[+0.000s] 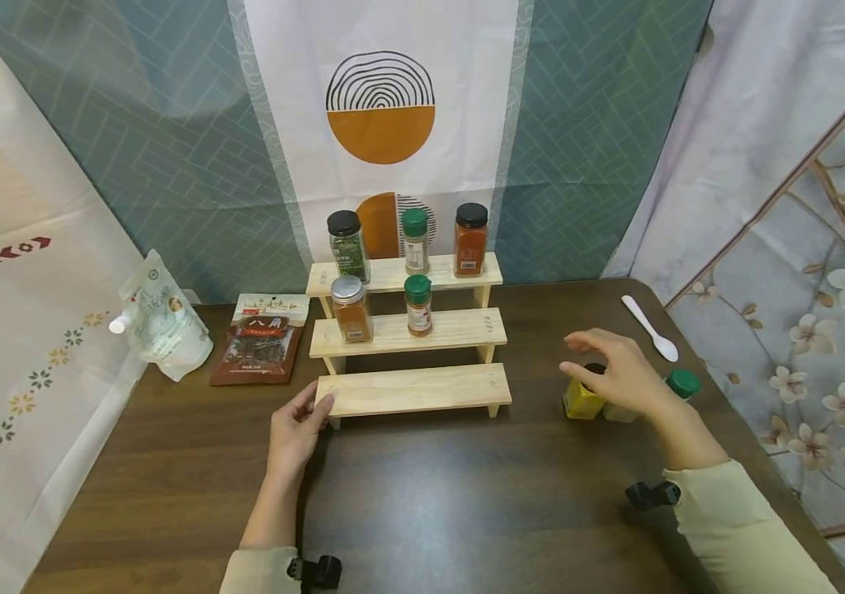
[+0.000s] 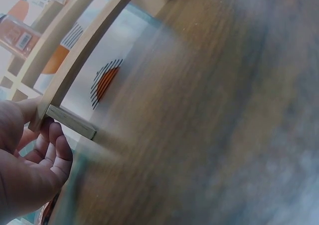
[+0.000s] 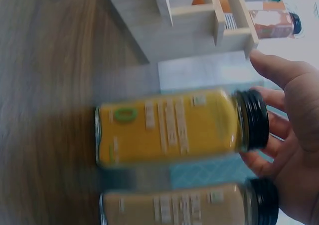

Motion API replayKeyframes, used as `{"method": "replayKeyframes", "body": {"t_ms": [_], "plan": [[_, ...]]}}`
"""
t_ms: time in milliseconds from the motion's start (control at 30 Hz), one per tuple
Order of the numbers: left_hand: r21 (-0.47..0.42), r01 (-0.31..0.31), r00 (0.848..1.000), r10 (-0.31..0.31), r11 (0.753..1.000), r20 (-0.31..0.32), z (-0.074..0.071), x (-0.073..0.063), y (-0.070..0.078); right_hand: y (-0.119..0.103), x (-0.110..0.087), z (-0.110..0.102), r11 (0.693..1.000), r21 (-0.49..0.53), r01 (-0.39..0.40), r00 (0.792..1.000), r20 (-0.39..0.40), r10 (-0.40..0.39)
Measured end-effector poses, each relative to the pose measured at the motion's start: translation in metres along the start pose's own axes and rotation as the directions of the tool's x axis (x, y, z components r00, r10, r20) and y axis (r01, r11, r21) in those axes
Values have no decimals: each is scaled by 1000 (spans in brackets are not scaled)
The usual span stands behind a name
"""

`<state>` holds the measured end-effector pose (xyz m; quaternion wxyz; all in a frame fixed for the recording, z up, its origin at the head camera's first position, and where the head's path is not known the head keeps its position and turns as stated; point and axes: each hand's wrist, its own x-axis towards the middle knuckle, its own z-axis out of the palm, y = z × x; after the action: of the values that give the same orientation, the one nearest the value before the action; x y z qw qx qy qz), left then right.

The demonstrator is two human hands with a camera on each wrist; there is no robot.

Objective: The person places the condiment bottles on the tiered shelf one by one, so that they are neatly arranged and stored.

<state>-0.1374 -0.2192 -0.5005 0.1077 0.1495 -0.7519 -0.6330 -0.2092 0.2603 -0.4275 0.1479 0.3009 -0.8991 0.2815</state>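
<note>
My left hand (image 1: 295, 433) grips the left end of the bottom step of a three-step wooden rack (image 1: 415, 389), thumb on top and fingers curled beneath. On the right, my right hand (image 1: 619, 371) hovers around the black lid of a yellow spice jar (image 3: 169, 127), thumb and fingers spread apart. A second black-lidded jar (image 3: 179, 207) with tan contents stands beside the yellow one. Behind my right wrist a green-lidded jar (image 1: 682, 384) shows only partly. The rack's middle step bears a silver-lidded jar (image 1: 351, 312) and a green-lidded jar (image 1: 418, 307).
Along the top step stand a jar of green herbs (image 1: 349, 247), a green-capped jar (image 1: 415, 243) and a red-orange jar (image 1: 470, 241). Left of the rack are a brown spice packet (image 1: 259, 342) and a white spouted pouch (image 1: 166, 318). A white spoon (image 1: 649, 328) lies at the right.
</note>
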Motion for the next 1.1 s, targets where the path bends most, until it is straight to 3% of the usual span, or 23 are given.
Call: {"method": "replayKeyframes", "body": {"t_ms": [567, 1100], "plan": [[12, 15, 1000, -15, 1000, -5, 0, 0, 0, 10, -26, -23, 998, -53, 27, 995, 102, -22], [0, 11, 1000, -11, 1000, 1, 0, 0, 0, 7, -19, -17, 995, -62, 75, 997, 14, -74]]}}
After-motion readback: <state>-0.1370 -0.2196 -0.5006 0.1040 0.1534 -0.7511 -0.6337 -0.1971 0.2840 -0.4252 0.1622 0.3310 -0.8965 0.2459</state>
